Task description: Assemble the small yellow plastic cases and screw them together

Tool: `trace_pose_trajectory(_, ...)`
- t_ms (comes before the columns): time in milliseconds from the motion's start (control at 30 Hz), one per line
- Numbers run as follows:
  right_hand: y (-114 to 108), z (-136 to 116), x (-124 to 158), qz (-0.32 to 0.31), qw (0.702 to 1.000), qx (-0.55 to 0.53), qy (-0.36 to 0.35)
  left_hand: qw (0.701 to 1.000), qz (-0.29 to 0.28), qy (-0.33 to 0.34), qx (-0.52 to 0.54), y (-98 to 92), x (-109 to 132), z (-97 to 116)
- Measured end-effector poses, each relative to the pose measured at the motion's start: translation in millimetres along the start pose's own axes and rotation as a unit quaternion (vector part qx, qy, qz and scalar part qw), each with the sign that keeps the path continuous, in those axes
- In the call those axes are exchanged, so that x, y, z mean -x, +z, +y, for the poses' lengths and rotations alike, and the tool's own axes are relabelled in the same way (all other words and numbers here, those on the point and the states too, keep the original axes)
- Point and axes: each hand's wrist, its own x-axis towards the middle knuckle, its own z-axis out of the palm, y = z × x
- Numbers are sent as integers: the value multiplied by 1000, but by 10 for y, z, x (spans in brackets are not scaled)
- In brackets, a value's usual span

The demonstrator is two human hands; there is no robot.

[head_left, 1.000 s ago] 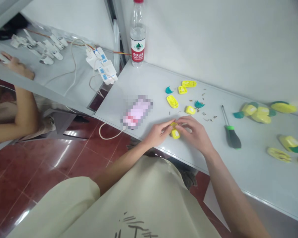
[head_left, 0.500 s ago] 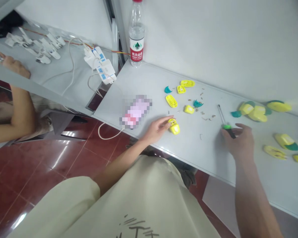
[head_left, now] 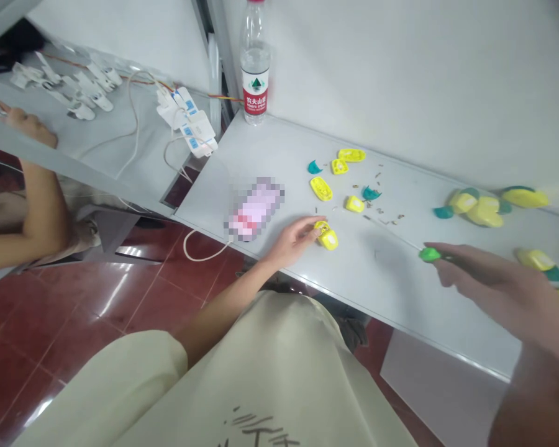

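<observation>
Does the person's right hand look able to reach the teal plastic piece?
Probably yes: the right hand, gripping a screwdriver, is near, with only tiny scraps before the teal plastic piece.

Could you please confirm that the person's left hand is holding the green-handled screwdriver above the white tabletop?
No: the head view shows the right hand holding the green-handled screwdriver, not the left hand. The screwdriver is above the white tabletop, as you said.
</observation>
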Motion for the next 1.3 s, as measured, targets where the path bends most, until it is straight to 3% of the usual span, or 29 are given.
trace_pose_trajectory(100, 54, -105, -24, -79, 996, 3, -47, 1000, -3, 3, 1, 6, 9, 27)
trace_pose_trajectory(267, 161, -247, -97, -124, 988, -13, -86, 1000, -7, 16, 6, -2, 9, -26)
trace_pose_trajectory(633, 161, -385, -113, -138, 986, -30, -85, 1000, -6, 20, -2, -4, 10, -26)
trace_pose_trajectory(1300, 59, -307, -176, -165, 980, 3, -109, 997, -12, 73, -29, -25, 0, -114)
